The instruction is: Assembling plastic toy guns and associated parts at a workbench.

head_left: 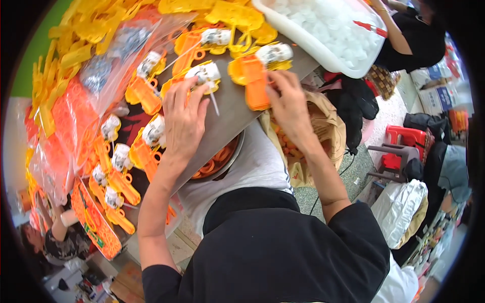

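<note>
Half-built toy assemblies of yellow and orange plastic, each with a white printed cylinder, lie across the dark table. My right hand [290,103] grips the edge of one such toy [256,83] near the table's front edge; its fingertips are partly hidden. My left hand [184,118] reaches over another toy [204,74], fingers apart and touching or just above its orange part. A thin white stick [215,103] pokes out from beside that toy toward me. Several more toys [146,96] are spread to the left of my left hand.
Yellow plastic parts [96,22] are heaped at the far left, beside clear bags of orange pieces [65,116]. A white tub [348,60] of translucent pieces stands far right. Below the edge are a paper bag [328,118] and a metal bowl [237,144]. Other people work nearby.
</note>
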### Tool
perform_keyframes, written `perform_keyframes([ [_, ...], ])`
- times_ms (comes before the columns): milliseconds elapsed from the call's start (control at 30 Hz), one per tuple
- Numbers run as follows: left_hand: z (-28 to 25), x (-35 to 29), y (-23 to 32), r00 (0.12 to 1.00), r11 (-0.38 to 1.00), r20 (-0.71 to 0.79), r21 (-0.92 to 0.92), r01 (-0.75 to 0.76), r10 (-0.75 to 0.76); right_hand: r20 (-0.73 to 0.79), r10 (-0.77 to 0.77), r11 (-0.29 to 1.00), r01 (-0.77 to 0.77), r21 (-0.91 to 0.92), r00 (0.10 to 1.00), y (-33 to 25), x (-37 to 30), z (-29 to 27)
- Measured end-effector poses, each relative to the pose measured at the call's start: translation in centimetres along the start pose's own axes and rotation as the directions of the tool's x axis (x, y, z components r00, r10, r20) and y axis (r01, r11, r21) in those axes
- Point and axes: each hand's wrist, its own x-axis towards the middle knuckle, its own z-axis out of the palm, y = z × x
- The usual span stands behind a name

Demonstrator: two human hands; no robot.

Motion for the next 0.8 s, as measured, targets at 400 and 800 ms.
perform_keyframes([
  [400,3.6,1.2,7.6,0.848,0.896,0.316,-0.012,-0.445,0.425,-0.183,-0.223,0.927,0.150,-0.345,0.958,-0.6,6.7,-9.5],
  [800,4.0,2.5,3.9,0.767,0.800,0.230,-0.135,-0.584,0.599,0.082,-0.061,0.590,0.102,-0.801,0.995,4.5,15.7,-11.3],
])
